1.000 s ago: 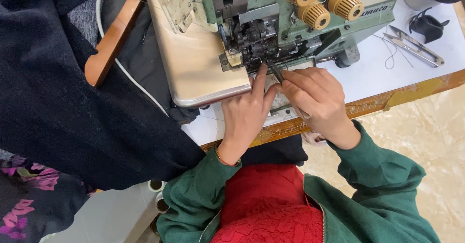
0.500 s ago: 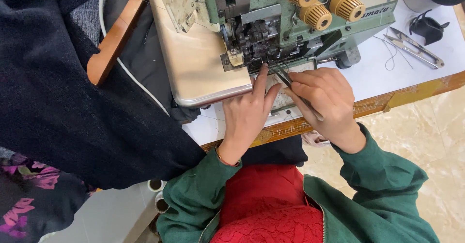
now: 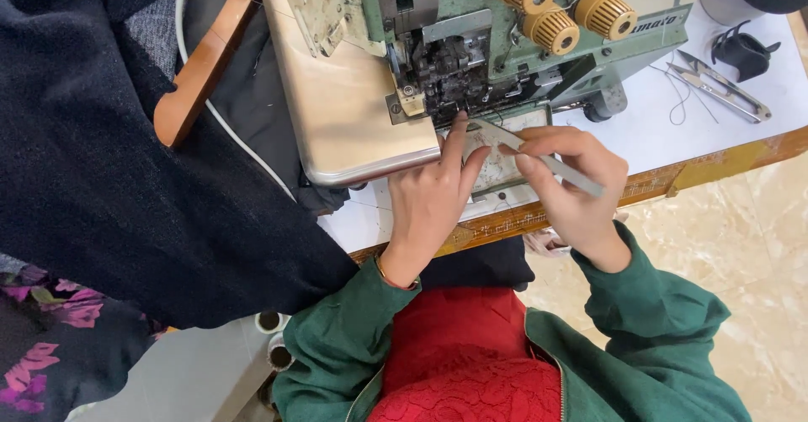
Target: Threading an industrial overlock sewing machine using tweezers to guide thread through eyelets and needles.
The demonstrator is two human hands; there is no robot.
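Currently, left hand point(image 3: 429, 207): fingers together, index tip at needle area point(image 3: 450, 81) of overlock machine point(image 3: 471, 43).
Right hand point(image 3: 572, 191): pinching tweezers point(image 3: 539, 157), tips near mechanism.
Risk: pricked fingertip; tweezers slipping, snagging thread.

Bright, even daylight, soft shadows under both hands; mild glare on beige metal machine bed point(image 3: 353, 127); sharp focus, slight edge distortion.

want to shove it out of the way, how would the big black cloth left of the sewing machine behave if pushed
The black cloth would probably be floppy: it drapes in soft folds over the table edge. It likely bunches rather than slides as one piece. Hanging off the edge, it may slip down. The left hand rests near it.
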